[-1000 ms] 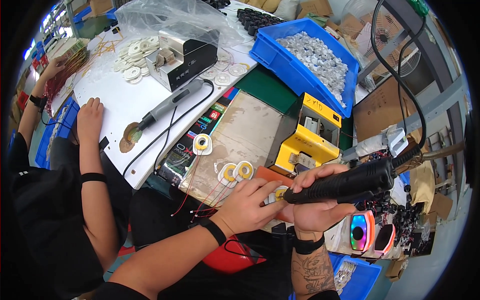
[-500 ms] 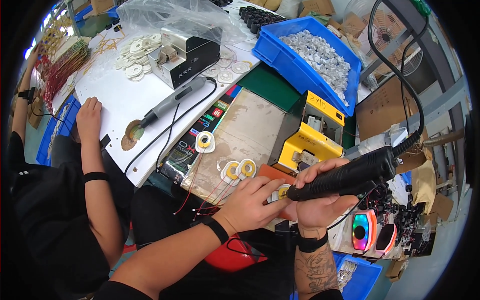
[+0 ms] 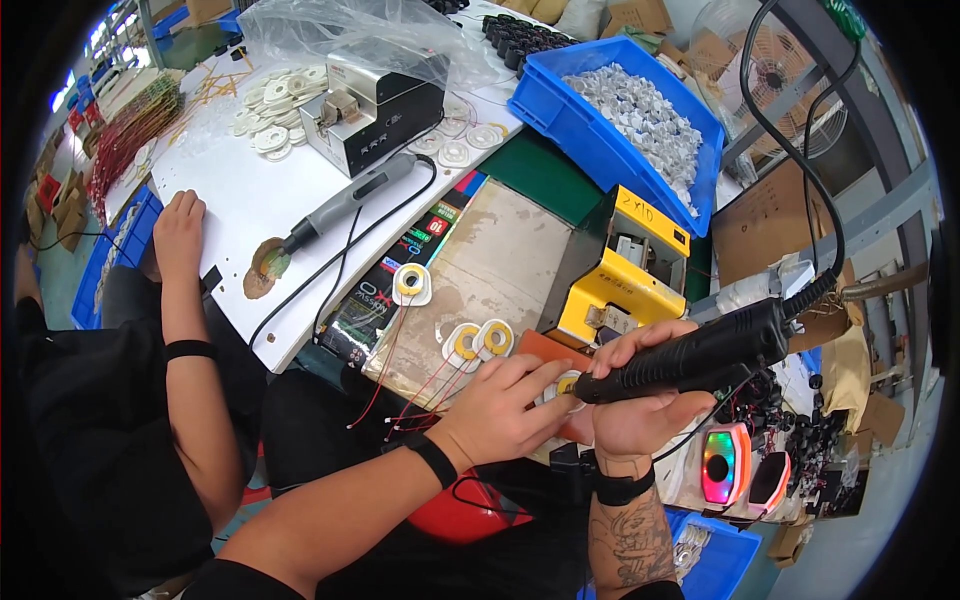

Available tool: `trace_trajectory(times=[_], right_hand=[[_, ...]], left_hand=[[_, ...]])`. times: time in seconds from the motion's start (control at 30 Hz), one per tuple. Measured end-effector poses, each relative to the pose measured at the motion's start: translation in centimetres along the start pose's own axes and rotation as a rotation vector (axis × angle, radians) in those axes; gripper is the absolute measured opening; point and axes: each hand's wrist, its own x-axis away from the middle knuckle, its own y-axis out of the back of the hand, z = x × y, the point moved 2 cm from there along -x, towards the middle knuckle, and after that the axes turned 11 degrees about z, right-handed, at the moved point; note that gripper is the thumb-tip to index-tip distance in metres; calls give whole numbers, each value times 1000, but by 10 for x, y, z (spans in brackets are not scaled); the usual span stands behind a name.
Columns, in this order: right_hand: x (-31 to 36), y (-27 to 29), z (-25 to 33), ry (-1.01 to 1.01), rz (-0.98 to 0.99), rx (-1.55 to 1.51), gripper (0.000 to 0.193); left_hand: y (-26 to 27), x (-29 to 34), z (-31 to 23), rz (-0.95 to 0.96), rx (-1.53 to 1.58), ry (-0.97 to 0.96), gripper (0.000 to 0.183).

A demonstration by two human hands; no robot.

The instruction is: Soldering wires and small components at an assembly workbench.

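Note:
My right hand [image 3: 640,425] is wrapped around a black corded electric screwdriver [image 3: 690,352], held nearly level with its tip toward the left. That tip meets a small white part with a yellow ring [image 3: 567,384], which the fingers of my left hand [image 3: 500,405] grip over an orange-brown pad [image 3: 548,348]. My fingers partly cover the part. Beside my left hand, two similar white and yellow parts [image 3: 478,343] with thin red wires lie on a worn board [image 3: 495,245]. Another such part [image 3: 410,285] sits farther left. Just beyond my right hand stands a yellow and black screw feeder [image 3: 615,275].
A blue bin [image 3: 620,120] of white pieces stands at the back. To the left, a co-worker's arm [image 3: 195,340] rests by a white table with a grey corded screwdriver [image 3: 350,200], a silver-black feeder [image 3: 375,110] and white discs [image 3: 275,110]. Glowing speakers [image 3: 725,465] stand at right.
Both my hands, the screwdriver and the gripped part keep nearly the same place. At the far left, another person's raised arm has dropped. The lit speaker's colours have changed.

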Motion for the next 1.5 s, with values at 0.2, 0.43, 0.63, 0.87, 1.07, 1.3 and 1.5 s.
trace_trajectory(times=[0.2,0.43,0.63,0.87,1.07,1.3,1.5], right_hand=[[-2,-1,2,18,1,-4,86],[0,3,1,17,-7,-69,86],[1,3,-3,22,-7,-83,85],[-2,5,1,39,5,-59,83],[-3,1,-2,-15,0,-34,82],[-2,3,-3,23,-14,-76,80],[-4,3,-1,25,6,-122,79]], left_hand=[[1,1,0,2,-14,-2,37],[4,2,-3,48,-10,20,33],[-1,3,1,-8,-11,-7,40],[3,2,-2,20,-21,9,35],[1,3,0,-7,-4,-6,39],[5,2,-2,14,-31,10,35],[5,2,-2,23,-25,10,36]])
